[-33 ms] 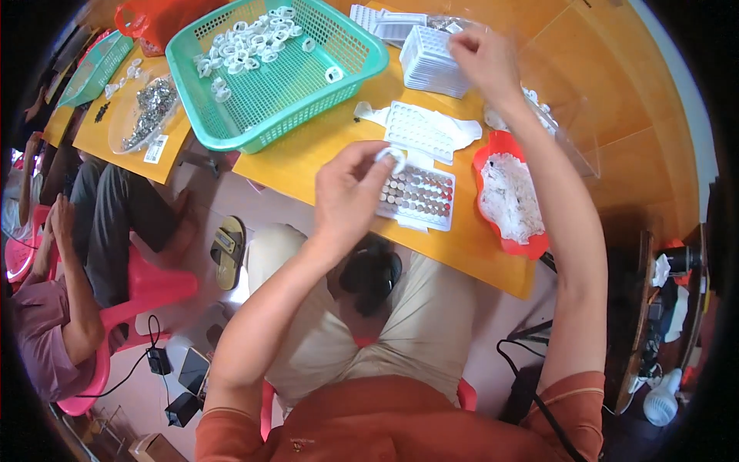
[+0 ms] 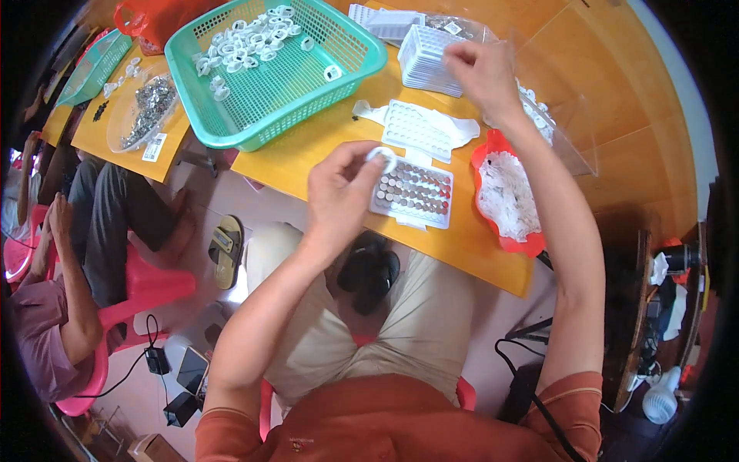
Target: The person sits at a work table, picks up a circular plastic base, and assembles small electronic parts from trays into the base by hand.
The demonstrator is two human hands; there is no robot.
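In my left hand (image 2: 339, 192), a small white plastic ring-shaped part (image 2: 382, 159) is pinched between thumb and fingers. The ring is over the left corner of a white tray (image 2: 396, 217) holding rows of small round metal discs (image 2: 416, 187). Farther up and to the right, my right hand (image 2: 490, 83) has its fingertips pressed together beside a stack of white trays (image 2: 431, 63). Whether anything small is between those fingers, I cannot make out. A white perforated tray (image 2: 418, 127) lies just beyond the disc tray.
A green basket (image 2: 254, 137) with many white ring parts stands at left. To the right sits a red scalloped dish (image 2: 479, 192) with white pieces. A clear bag of metal parts (image 2: 150, 108) lies on the left table. Another person (image 2: 58, 308) sits at left.
My left hand with the white ring has shifted slightly left. My right hand has come slightly left and nearer to me, still beside the tray stack.
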